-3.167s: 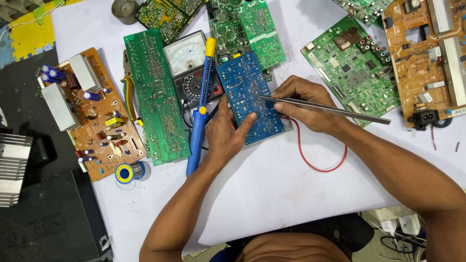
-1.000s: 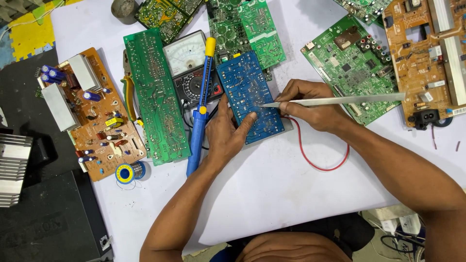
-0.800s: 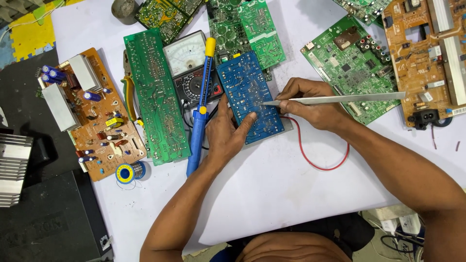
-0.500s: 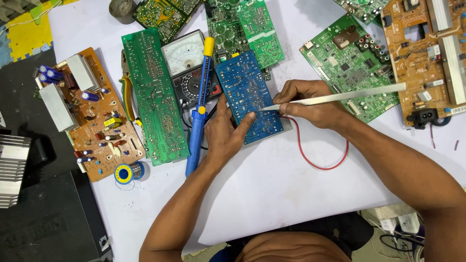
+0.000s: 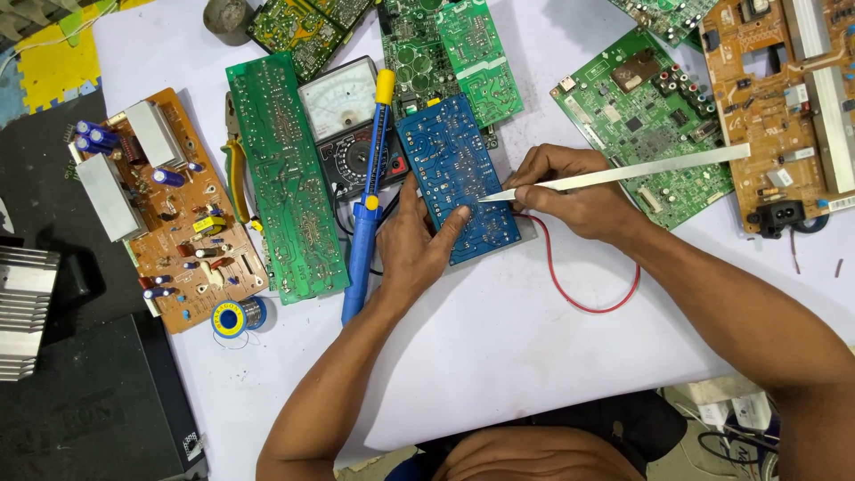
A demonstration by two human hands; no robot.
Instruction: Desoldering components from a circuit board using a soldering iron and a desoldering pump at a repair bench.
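From the head camera I see a blue circuit board (image 5: 457, 176), solder side up, lying on the white table (image 5: 499, 347) between a green board (image 5: 285, 178) and a red wire (image 5: 570, 285). My left hand (image 5: 417, 240) lies open and flat, pressing its lower left edge. My right hand (image 5: 570, 191) pinches silver tweezers (image 5: 623, 172), tip touching the board. The board's long axis runs from upper left to lower right; the tweezers point left.

Below the blue board (image 5: 459, 178) the white sheet (image 5: 499, 356) lies open apart from a red wire (image 5: 570, 289), so I can pass there. Left, the soldering iron (image 5: 365, 214) and meter (image 5: 352, 125) crowd it. Above and right, green boards (image 5: 646, 111) block me.
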